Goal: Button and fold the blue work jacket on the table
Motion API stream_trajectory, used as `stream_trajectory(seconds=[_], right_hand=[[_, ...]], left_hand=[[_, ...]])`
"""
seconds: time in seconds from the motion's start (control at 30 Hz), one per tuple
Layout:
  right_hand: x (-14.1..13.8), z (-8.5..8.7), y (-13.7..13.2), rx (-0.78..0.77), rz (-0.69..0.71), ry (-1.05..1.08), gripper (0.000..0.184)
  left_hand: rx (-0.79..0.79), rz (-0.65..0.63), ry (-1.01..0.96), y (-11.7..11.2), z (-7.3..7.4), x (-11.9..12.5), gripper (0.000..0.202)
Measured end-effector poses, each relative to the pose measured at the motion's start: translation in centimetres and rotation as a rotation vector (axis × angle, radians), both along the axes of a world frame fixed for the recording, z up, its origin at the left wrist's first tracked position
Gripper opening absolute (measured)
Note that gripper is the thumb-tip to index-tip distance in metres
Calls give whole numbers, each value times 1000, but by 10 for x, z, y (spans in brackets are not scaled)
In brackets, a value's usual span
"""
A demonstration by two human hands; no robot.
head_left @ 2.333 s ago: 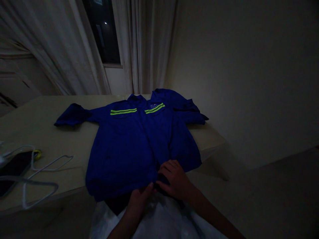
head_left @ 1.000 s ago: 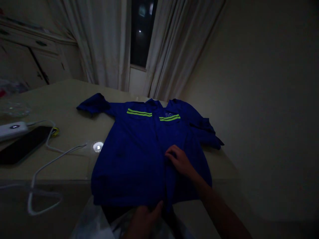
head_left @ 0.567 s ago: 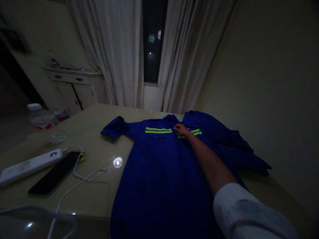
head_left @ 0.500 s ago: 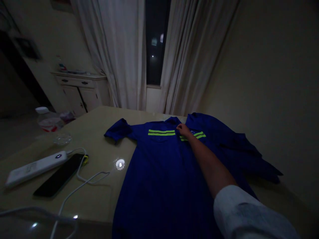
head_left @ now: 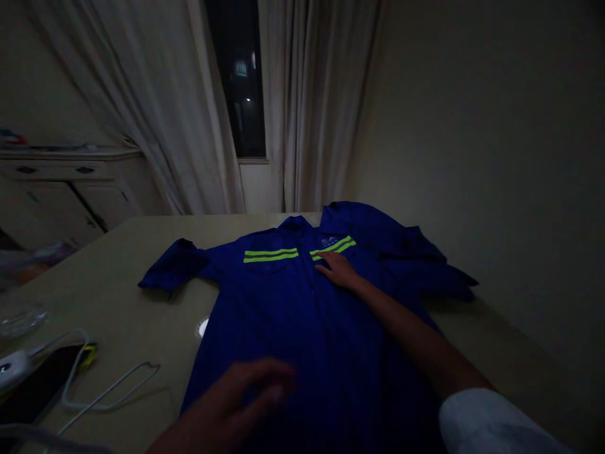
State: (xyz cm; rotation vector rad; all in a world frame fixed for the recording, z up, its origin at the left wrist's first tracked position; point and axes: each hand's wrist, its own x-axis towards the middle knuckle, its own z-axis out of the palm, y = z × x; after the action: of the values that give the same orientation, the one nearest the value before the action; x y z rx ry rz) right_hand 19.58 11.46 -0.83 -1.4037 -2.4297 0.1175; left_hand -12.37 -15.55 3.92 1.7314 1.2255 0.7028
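A dark blue work shirt (head_left: 283,315) with yellow-green reflective stripes across the chest is spread on the table, its collar at the far side. One sleeve (head_left: 174,265) reaches left; at the right, more blue cloth lies bunched. My right hand (head_left: 339,270) rests on the chest by the right-hand stripe, fingers stretched out, gripping nothing. Over the lower front of the shirt is my left hand (head_left: 236,394), blurred, its thumb and fingers apart with nothing visible between them. Whether it touches the cloth is hard to tell.
On the table (head_left: 137,340) at left lie a dark phone (head_left: 42,384), a white power bank (head_left: 13,371), a white cable (head_left: 108,400) and a clear glass dish (head_left: 23,320). A cabinet (head_left: 70,170) and curtains (head_left: 312,113) stand behind. A wall (head_left: 482,157) borders the right.
My view has turned right. My right hand has moved from pinched fingers near the collar opening to lying spread by the right stripe. My left hand has come into view from below.
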Motion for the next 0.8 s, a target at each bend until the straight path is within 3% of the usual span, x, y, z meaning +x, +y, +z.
stream_trajectory(seconds=[0.1, 0.23, 0.37, 0.5, 0.6, 0.7, 0.8], right_hand=[[-3, -4, -14, 2, 0, -16, 54], [-9, -6, -19, 0, -24, -31, 59], [-7, -6, -21, -1, -8, 1, 58], [-6, -6, -23, -1, -12, 32, 59], [-7, -6, -24, -10, -11, 41, 59], [-7, -5, -24, -17, -11, 48, 58], [-7, -6, -24, -14, -16, 49, 57]], left_hand=[[140, 41, -14, 94, 7, 25, 41], [307, 267, 165, 232, -11, 49, 44], [423, 406, 376, 329, -27, 47, 49], [551, 466, 396, 393, -31, 47, 67], [525, 538, 421, 426, -29, 55, 84], [383, 568, 487, 444, -21, 63, 96], [252, 468, 429, 444, -8, 59, 82]])
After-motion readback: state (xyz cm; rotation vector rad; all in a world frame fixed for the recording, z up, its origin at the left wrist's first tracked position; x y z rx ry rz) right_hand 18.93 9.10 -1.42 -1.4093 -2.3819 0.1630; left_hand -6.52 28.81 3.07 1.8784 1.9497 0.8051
